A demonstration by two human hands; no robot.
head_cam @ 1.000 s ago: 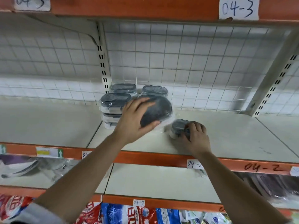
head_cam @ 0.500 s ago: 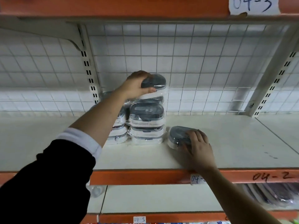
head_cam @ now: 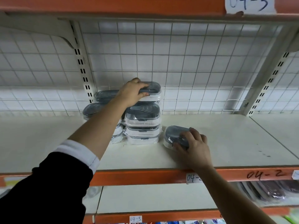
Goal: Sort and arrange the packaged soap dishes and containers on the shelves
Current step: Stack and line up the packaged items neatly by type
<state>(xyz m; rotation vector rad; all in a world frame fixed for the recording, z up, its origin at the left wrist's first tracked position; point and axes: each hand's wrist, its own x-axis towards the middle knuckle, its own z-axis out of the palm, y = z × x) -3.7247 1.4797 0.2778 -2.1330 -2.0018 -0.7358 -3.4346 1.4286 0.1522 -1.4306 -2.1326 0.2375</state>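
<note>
Head view: the left hand (head_cam: 132, 92) reaches to the back of the shelf (head_cam: 226, 143) and grips the top soap dish (head_cam: 152, 89), fingers curled over its grey lid and the thumb pressed on the near edge. That wrapped dish sits on top of the rear pile, close to the wire grid (head_cam: 194, 62). In front of it stands the front stack (head_cam: 142, 125) of three wrapped dishes with grey lids and white bases, and more stacks (head_cam: 93, 109) lie to the left, partly hidden by the forearm. The right hand (head_cam: 192, 146) holds a single soap dish (head_cam: 174, 135) that lies flat on the shelf just beside the front stack, apart from it; the fingers are spread and bent over the lid, the thumb against its near side. The orange rail (head_cam: 145, 176) below carries a handwritten label (head_cam: 265, 174) reading 04-2.
</note>
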